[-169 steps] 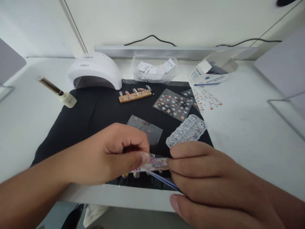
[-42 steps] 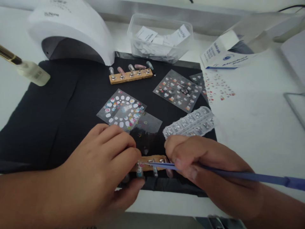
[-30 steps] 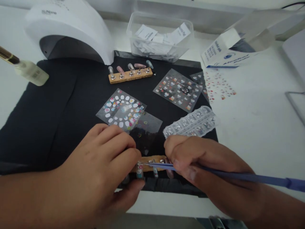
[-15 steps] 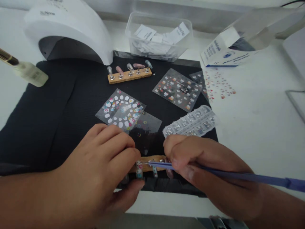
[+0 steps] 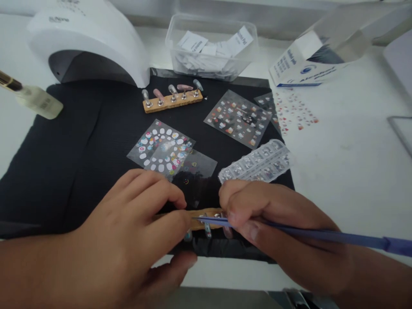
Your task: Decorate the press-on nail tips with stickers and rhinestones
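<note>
My right hand (image 5: 273, 214) is closed around blue tweezers (image 5: 302, 234), whose tip reaches left to the near wooden nail stand (image 5: 210, 212). My left hand (image 5: 138, 214) is bent over the left part of that stand, thumb and fingers apart. Its index finger touches or covers a decorated nail tip (image 5: 188, 235), of which only the lower end shows. To the right on the stand are a patterned nail tip (image 5: 207, 229) and a pinkish nail tip (image 5: 228, 231). The stand's left end is hidden beneath my left hand.
Behind my hands lie sticker sheets (image 5: 161, 148) and a clear rhinestone case (image 5: 257, 162). Farther back are a second nail stand (image 5: 174, 101), a white nail lamp (image 5: 90, 38), a bottle (image 5: 38, 101), a plastic tub of pads (image 5: 212, 64) and an alcohol pad box (image 5: 299, 64).
My left index finger has moved down over the decorated nail tip, covering most of it. The tweezers stay almost in place, and the whole view has shifted slightly.
</note>
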A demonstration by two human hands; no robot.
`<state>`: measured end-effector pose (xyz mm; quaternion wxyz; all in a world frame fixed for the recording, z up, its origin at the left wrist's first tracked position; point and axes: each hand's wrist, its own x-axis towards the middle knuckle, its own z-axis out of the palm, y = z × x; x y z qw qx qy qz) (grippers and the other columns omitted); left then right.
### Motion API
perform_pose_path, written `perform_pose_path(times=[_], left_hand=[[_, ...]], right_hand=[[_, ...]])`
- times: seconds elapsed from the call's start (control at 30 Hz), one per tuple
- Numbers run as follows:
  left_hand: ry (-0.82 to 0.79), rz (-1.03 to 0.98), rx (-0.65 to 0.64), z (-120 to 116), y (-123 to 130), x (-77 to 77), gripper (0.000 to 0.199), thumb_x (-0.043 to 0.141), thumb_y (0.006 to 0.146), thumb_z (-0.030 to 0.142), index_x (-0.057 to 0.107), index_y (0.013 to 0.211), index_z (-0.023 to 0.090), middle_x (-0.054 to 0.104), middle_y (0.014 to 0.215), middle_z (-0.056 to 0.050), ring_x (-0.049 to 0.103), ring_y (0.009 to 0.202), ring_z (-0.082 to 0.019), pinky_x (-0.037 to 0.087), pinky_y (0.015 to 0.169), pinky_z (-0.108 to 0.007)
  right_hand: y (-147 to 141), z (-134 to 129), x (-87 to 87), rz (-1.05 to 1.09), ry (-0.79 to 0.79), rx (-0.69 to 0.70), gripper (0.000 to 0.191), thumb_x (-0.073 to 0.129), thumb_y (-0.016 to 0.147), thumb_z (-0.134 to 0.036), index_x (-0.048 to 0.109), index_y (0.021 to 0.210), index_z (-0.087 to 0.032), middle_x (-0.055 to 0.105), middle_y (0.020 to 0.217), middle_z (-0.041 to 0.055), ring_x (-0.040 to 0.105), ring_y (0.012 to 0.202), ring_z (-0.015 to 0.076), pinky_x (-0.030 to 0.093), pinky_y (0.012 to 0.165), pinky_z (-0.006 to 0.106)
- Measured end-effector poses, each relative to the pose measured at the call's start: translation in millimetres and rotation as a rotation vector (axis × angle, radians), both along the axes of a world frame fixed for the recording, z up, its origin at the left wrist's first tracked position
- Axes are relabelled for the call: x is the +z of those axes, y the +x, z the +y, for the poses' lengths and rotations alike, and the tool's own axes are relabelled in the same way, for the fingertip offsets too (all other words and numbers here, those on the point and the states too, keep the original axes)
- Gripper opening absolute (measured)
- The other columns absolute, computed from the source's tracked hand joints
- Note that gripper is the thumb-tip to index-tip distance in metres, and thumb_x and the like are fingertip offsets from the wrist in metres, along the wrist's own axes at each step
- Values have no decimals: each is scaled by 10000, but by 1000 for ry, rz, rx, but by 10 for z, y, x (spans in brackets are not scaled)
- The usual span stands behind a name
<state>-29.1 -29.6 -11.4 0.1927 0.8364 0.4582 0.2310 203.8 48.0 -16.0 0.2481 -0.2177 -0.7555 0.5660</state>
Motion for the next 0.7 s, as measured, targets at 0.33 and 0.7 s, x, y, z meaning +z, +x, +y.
perform_pose_path(times=[0.33, 0.7], left_hand=[[32, -22, -7, 4, 6, -37, 89, 628, 927, 223, 629, 1016, 232, 658, 959, -11, 569, 879, -212, 372, 804, -432], [67, -15, -41, 27, 12, -28, 76, 646, 921, 196, 630, 995, 196, 680, 961, -15, 559, 900, -216, 373, 795, -425]], right_hand=[[-22, 0, 24, -4, 26, -16, 136, 492, 956, -146, 578, 929, -248, 584, 769, -47, 563, 677, 90, 450, 643, 258], [49, -19, 49, 267, -289, -170, 91, 588, 962, -242, 666, 1008, -251, 634, 749, 6, 616, 647, 157, 484, 567, 303]])
